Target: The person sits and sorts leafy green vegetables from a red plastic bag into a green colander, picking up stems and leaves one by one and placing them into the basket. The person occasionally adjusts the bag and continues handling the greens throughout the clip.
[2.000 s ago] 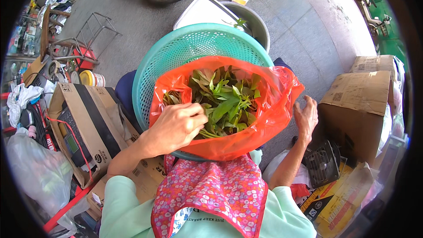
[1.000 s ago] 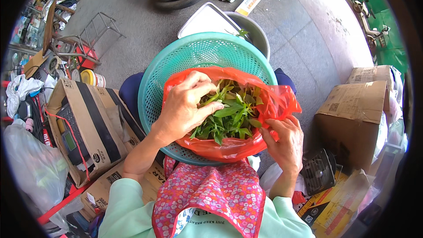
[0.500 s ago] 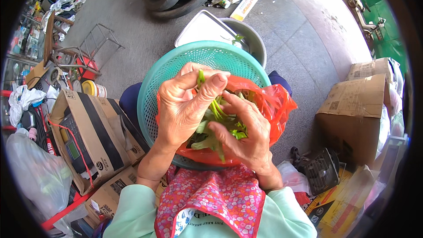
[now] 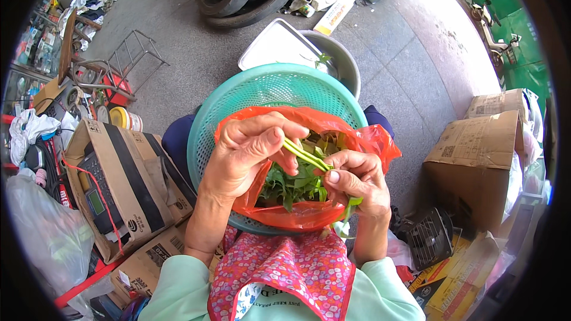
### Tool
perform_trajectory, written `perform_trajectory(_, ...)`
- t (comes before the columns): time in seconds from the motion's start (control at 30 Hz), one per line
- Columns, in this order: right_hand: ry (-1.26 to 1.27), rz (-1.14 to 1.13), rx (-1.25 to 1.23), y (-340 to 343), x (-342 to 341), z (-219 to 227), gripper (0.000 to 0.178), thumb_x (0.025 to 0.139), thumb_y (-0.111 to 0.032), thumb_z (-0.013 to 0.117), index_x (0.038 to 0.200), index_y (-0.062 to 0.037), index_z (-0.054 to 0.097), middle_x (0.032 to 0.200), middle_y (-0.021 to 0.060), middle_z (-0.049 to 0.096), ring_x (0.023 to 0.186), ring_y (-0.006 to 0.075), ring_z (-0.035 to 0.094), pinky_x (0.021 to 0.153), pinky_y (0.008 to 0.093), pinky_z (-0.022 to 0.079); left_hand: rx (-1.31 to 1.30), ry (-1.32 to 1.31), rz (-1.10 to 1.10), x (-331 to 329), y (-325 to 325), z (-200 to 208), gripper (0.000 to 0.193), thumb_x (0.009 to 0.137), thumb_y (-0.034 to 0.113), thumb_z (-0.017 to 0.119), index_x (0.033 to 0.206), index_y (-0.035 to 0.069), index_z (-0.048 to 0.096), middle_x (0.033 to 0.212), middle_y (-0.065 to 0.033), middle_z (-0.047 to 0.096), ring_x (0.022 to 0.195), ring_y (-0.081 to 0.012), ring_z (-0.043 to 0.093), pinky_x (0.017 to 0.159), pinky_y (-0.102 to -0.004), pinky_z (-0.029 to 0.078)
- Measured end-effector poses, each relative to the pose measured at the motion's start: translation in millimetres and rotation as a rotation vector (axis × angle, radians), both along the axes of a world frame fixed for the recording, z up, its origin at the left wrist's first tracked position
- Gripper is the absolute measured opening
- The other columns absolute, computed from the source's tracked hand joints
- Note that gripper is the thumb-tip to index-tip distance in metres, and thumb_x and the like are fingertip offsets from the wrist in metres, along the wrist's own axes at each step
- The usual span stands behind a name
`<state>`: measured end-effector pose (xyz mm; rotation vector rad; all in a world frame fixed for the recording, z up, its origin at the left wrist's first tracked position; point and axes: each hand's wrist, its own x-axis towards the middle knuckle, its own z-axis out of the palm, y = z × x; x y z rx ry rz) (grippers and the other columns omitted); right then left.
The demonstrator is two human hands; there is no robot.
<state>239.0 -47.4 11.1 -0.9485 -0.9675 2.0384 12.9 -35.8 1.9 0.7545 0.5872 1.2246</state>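
Between my hands stretch pale green leafy vegetable stems [image 4: 307,154], above an open red plastic bag [image 4: 285,220]. My left hand [image 4: 253,151] pinches their upper left end. The thumb and fingers of my right hand [image 4: 358,181] close on the other end, and leaves hang below that hand. More leafy greens [image 4: 294,185] fill the bag. The bag sits in a turquoise perforated plastic basket [image 4: 208,104] on my lap. A red floral apron [image 4: 279,261] lies in front of me.
Beyond the basket stand a grey basin [image 4: 351,65] and a white tray [image 4: 273,44]. Old tyres [image 4: 238,6] are piled farther off. Cardboard boxes flank me, one at left [image 4: 146,190] holding a desk phone, another at right [image 4: 470,166]. A metal rack [image 4: 137,56] lies far left.
My right hand has moved right and turned into a pinch on the stems, which now stretch between both hands. My left hand has lowered slightly. More of the greens in the bag show.
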Motion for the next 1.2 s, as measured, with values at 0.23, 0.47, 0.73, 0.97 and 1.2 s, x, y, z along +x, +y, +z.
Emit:
perform_trajectory(0.23, -0.653, -0.384, 0.732, 12.1, 3.6, 4.8, 0.018, 0.085, -0.007, 0.071, 0.100, 0.0026, 0.071, 0.095, 0.0093, 0.069, 0.086, 0.0166, 0.064, 0.078, 0.0261, 0.050, 0.161, 0.557, 0.271, 6.6, -11.4, 17.0, 0.019, 0.090, 0.009, 0.068, 0.104, -0.003, 0.071, 0.085, -0.0080, 0.068, 0.073, -0.0132, 0.065, 0.065, -0.0239, 0.053)
perform_trajectory(0.47, -0.629, -0.192, 0.957, -2.0, -27.9, 30.6, 0.024, 0.073, 0.005, 0.069, 0.097, 0.0027, 0.070, 0.084, 0.0145, 0.068, 0.069, 0.0231, 0.069, 0.062, 0.0303, 0.054, 0.563, 0.953, 0.377, 30.0, -21.8, 29.3, 0.027, 0.083, 0.003, 0.072, 0.109, -0.004, 0.069, 0.073, -0.0114, 0.063, 0.059, -0.0187, 0.060, 0.054, -0.0313, 0.048)
perform_trajectory(0.73, -0.774, -0.221, 0.988, -7.6, -35.9, 27.4, 0.022, 0.071, 0.001, 0.074, 0.092, 0.0005, 0.069, 0.084, 0.0109, 0.069, 0.064, 0.0229, 0.068, 0.055, 0.0312, 0.053, 0.592, 1.046, 0.266, 30.1, -27.6, 29.5, 0.034, 0.084, 0.001, 0.067, 0.118, -0.004, 0.063, 0.074, -0.0131, 0.057, 0.063, -0.0295, 0.059, 0.058, -0.0379, 0.048)
perform_trajectory(0.97, -0.873, -0.288, 1.228, -6.4, -38.4, 24.3, 0.023, 0.070, 0.001, 0.075, 0.092, -0.0011, 0.069, 0.083, 0.0100, 0.069, 0.063, 0.0230, 0.067, 0.056, 0.0326, 0.055, -0.027, 0.407, 0.157, 31.4, -29.9, 20.1, 0.016, 0.094, 0.007, 0.064, 0.107, -0.001, 0.061, 0.081, -0.0015, 0.065, 0.072, -0.0043, 0.059, 0.064, -0.0203, 0.048)
perform_trajectory(1.2, -0.735, -0.294, 1.049, -7.8, -39.0, 20.8, 0.019, 0.071, 0.004, 0.073, 0.089, 0.0001, 0.070, 0.082, 0.0112, 0.069, 0.066, 0.0209, 0.069, 0.060, 0.0300, 0.055, -0.064, 0.307, 0.108, 25.3, -26.1, 12.2, 0.012, 0.093, 0.009, 0.066, 0.091, 0.004, 0.055, 0.075, -0.0012, 0.063, 0.063, -0.0037, 0.058, 0.056, -0.0187, 0.047)
